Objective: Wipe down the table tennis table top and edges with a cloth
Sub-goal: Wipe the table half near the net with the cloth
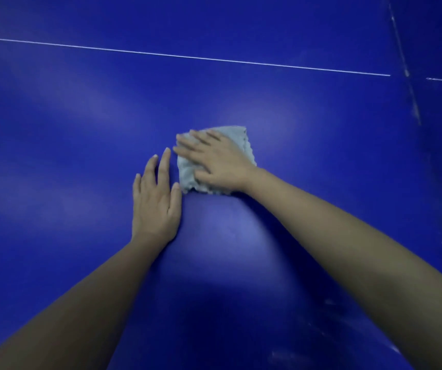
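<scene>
The blue table tennis table top (pixel 81 129) fills the whole view. A pale grey cloth (pixel 237 136) lies folded on it near the middle. My right hand (pixel 215 160) presses flat on the cloth with straight, spread fingers pointing left. My left hand (pixel 157 198) rests flat on the bare table just left of the cloth, fingers straight, its thumb tip at the cloth's lower left corner.
A thin white line (pixel 187 56) crosses the table top beyond the hands. At the right a dark seam (pixel 406 73) with pale scuffs runs between two table halves. Faint smudges mark the surface at the lower right.
</scene>
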A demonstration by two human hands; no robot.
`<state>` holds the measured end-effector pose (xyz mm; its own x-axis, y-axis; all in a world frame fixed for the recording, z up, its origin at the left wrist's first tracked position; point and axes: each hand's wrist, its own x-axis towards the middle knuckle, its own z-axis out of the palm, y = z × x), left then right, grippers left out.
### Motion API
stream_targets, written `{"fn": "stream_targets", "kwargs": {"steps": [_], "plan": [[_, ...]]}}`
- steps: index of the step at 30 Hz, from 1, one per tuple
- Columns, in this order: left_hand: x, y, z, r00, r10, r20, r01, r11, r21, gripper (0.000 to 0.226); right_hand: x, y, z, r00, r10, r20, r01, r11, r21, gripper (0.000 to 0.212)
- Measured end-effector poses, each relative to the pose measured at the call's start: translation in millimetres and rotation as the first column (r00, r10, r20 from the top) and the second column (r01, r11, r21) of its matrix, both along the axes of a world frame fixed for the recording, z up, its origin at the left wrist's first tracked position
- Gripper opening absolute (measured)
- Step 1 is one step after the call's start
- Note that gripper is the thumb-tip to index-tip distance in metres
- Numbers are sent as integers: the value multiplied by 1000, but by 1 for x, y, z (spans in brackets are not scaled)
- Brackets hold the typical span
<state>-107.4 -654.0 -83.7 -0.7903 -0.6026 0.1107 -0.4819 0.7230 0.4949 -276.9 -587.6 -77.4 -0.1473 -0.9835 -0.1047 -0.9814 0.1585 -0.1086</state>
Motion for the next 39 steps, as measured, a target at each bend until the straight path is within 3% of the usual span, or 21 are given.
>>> {"fn": "stream_targets", "kwargs": {"steps": [5,10,12,14,17,19,21,25,30,32,34,36,39], "plan": [[1,-1,2,996,-7,-92,12,999,48,59,85,103,4,985,156,75,-157,988,14,66],[0,0,-1,998,-29,-57,29,1000,8,53,143,196,2,967,208,150,-223,970,94,65],[0,0,-2,997,-49,-57,49,999,-6,51,125,217,5,989,35,143,-45,997,67,64],[2,1,-2,995,-81,-60,80,997,-21,50,89,234,8,941,-323,102,323,946,13,66],[5,6,1,985,-169,-25,167,984,-59,49,43,263,10,627,-778,25,779,628,0,69],[13,7,4,959,-283,16,283,953,-107,48,41,279,9,450,-892,40,893,450,0,68],[31,7,8,907,-415,73,422,897,-131,50,67,286,6,399,-916,33,917,399,-8,67],[89,0,12,823,-546,159,566,810,-150,58,173,276,7,555,-832,7,832,555,20,69],[161,-17,9,820,-527,223,559,822,-109,57,321,241,6,838,-543,58,541,840,48,65],[182,-28,10,797,-543,265,585,803,-115,57,340,241,7,913,-396,98,392,918,61,64],[200,-38,13,771,-558,306,613,780,-123,56,333,250,7,928,-364,81,361,931,48,63],[215,-49,16,769,-550,326,613,779,-131,57,322,258,10,816,-571,90,569,821,53,59],[228,-58,17,803,-503,319,560,821,-112,59,323,265,12,419,-904,82,906,422,23,64]]}}
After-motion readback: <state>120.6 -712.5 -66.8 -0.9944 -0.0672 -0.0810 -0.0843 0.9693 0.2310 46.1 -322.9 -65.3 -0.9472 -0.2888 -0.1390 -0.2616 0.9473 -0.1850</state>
